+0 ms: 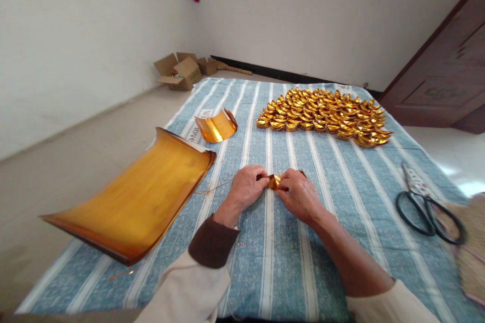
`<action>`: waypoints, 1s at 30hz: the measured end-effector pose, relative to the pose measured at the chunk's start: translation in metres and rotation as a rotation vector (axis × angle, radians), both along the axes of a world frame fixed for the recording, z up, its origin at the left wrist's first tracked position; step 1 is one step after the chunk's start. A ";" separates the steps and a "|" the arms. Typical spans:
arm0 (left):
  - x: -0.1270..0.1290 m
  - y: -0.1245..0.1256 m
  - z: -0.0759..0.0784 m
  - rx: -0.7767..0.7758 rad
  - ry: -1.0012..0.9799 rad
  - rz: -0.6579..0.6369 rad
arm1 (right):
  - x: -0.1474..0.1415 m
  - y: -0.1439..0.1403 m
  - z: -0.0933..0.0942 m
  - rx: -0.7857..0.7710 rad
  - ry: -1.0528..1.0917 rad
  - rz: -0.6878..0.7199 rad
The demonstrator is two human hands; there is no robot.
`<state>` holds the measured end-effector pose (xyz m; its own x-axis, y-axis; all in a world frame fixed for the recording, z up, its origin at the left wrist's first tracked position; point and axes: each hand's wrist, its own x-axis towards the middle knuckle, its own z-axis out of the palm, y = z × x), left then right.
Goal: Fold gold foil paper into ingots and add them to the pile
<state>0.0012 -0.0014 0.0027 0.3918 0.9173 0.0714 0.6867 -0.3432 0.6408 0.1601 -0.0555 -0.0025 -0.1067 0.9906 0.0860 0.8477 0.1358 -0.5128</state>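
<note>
So my left hand (249,186) and right hand (299,193) pinch gold foil (274,181), both nearly closed. Two-sided grip probably steadies it.

Tablecloth (284,272) is blue, speckled, white-striped, with grey lettering (192,135). Folded piece (274,182) is shiny gold; cluster (322,113) same gold. Large sheets (125,197) are amber-gold, curled sheets (215,127) brighter gold. Scissors handles (429,212) are black. Left sleeve (185,282) is cream, cuff (213,241) dark brown; right sleeve (390,307) cream. Box (187,71) is tan, door (447,75) reddish-brown.
</note>
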 end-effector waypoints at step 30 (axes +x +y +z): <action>0.004 -0.005 -0.002 0.114 0.216 0.088 | -0.011 -0.006 -0.005 0.068 -0.137 -0.030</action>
